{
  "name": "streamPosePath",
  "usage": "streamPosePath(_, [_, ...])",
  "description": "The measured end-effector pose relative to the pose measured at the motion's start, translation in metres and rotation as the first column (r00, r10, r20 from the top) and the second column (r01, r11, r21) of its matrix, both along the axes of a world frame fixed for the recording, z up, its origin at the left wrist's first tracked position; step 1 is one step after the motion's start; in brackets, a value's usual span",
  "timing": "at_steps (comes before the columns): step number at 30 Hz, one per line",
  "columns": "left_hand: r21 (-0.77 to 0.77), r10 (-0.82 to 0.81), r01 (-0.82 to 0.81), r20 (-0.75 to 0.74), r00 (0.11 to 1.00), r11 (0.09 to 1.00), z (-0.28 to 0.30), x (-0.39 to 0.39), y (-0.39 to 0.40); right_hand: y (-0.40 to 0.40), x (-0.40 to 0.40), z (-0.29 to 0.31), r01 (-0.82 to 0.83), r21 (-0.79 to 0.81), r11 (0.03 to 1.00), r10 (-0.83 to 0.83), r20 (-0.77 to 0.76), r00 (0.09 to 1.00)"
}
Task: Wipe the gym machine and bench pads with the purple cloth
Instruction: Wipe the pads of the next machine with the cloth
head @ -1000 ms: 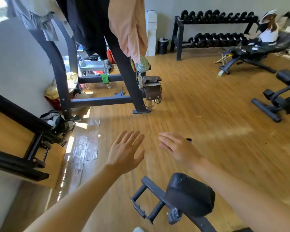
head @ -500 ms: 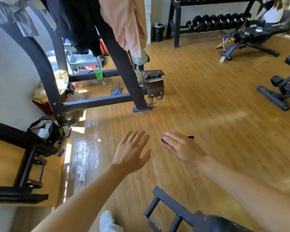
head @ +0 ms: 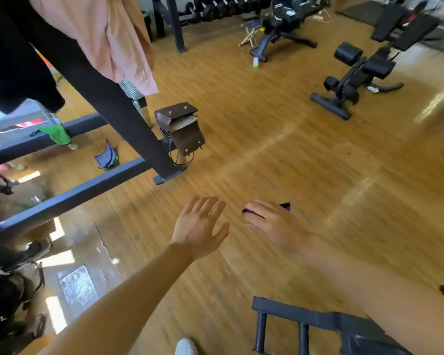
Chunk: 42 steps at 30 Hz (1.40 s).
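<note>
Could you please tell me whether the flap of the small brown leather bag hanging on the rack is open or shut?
Open: the brown leather bag's flap is lifted back, showing its pale inside.

Both arms extended forward, bare forearms. Left hand (head: 200, 226) flat, fingers straight and slightly spread, palm down, holding nothing. Right hand (head: 272, 224) beside it, fingers curled, gripping purple cloth (head: 285, 206).

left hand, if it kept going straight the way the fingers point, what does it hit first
Probably nothing near: the open left hand points over bare wooden floor. Depth is unclear, but the hanging brown leather bag seems left of that line.
</note>
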<state>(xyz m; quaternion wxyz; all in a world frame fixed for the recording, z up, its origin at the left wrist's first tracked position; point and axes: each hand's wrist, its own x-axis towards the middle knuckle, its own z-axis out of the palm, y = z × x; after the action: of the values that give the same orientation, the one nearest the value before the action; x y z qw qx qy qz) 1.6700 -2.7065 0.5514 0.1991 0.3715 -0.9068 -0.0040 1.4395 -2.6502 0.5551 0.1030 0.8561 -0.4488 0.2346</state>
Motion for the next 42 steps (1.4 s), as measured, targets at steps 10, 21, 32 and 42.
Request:
streamPosePath(10, [0.013,-0.303,0.303,-0.031,0.953,0.953,-0.012,-0.101,-0.105,-0.045,-0.078,-0.003,0.325,-0.045,0.945,-0.328,-0.086,0.941])
streamPosePath(21, [-0.029,-0.548,0.55,0.055,0.835,0.835,0.03,-0.299,-0.241,-0.106,-0.246,0.016,0.61,-0.045,0.791,-0.61,-0.144,0.779])
streamPosePath(32, [-0.132,-0.926,0.916,-0.035,0.377,0.378,0.036,-0.548,-0.23,-0.042,-0.378,0.036,0.912,-0.012,0.41,-0.899,-0.175,0.401])
streamPosePath(42, [-0.179,-0.99,0.976,-0.039,-0.134,-0.125,0.06,-0.756,-0.163,0.026,-0.443,0.071,0.99,-0.068,-0.126,-0.973,-0.184,-0.136])
